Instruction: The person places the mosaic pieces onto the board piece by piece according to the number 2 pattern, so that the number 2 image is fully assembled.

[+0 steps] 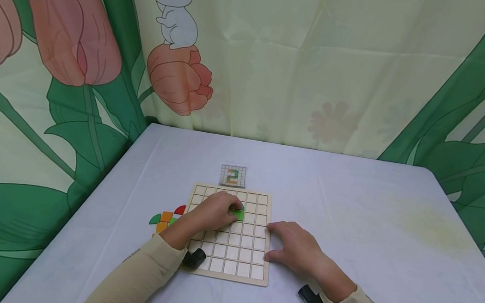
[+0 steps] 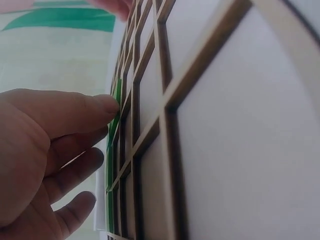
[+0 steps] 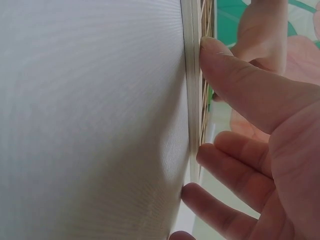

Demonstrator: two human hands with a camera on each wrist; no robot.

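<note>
Being touched by the left hand [image 1: 218, 211], its fingers loosely spread, is a green square [image 1: 240, 215], set toward the far edge of the grid board [image 1: 245, 255]. The board's right edge is touched by the right hand [image 1: 297, 247], fingers held wide. Coloured pieces [image 1: 166, 217] are seen by the left edge.

A tulip-printed curtain [image 1: 272, 70] hangs behind a white-covered table [image 1: 347, 204].

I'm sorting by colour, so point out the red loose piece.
The red piece just left of the board; the other visible loose pieces are green or orange.
</note>
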